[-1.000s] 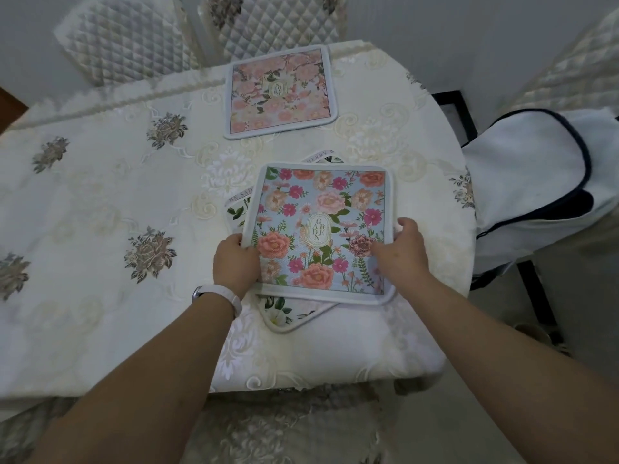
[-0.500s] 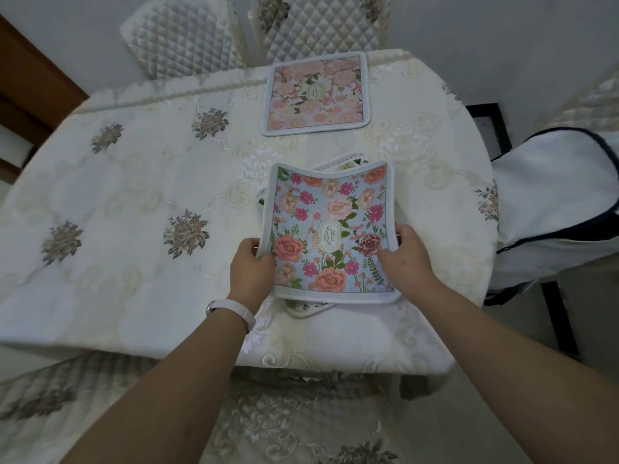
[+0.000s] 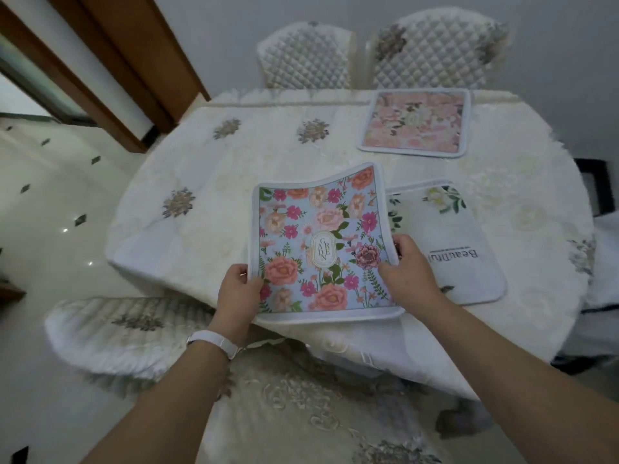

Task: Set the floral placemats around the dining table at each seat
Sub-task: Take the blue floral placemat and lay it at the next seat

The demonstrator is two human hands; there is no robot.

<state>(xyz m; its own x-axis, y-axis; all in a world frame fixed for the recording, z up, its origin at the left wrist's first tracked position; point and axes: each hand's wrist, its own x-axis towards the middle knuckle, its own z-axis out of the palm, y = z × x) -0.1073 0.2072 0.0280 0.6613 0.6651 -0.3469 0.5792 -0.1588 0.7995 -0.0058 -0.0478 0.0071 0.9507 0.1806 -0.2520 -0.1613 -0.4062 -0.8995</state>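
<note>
A blue floral placemat is lifted off the table, bowed, above the near edge. My left hand pinches its lower left edge and my right hand grips its lower right side. A white placemat with green leaves and lettering lies flat on the table just to the right, uncovered. A pink floral placemat lies flat at the far side, in front of a chair.
The oval table wears a cream embroidered cloth. Two quilted chairs stand at the far side, another chair at the near left. A white bag sits at the right edge. Tiled floor lies to the left.
Both hands have lifted the blue placemat off the white one and carried it left along the near edge. The white placemat is now exposed. The camera has turned left.
</note>
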